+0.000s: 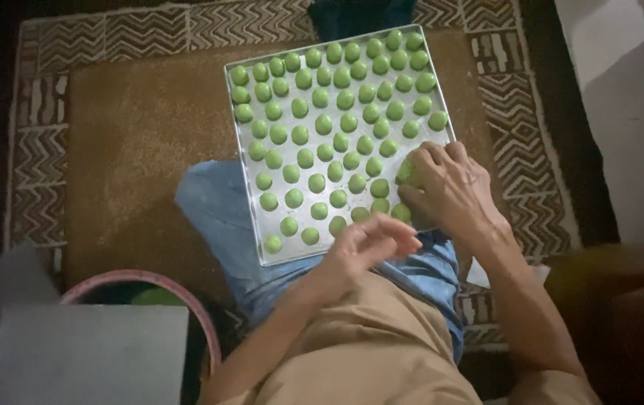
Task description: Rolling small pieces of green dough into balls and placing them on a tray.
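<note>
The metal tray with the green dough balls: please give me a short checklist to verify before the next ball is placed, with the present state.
1. Metal tray rests on the lap: ok, though tilted.
2. Free spot near the right hand: ok, at the tray's lower right corner.
3. Green dough balls apart from one another: mostly ok.
4. Right hand off the balls: not ok, it covers some.
5. Left hand holds a ball: cannot tell.

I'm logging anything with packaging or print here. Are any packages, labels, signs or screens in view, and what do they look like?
None show: no package, label, sign or screen.
Only a square metal tray of green dough balls, on a patterned rug.
</note>
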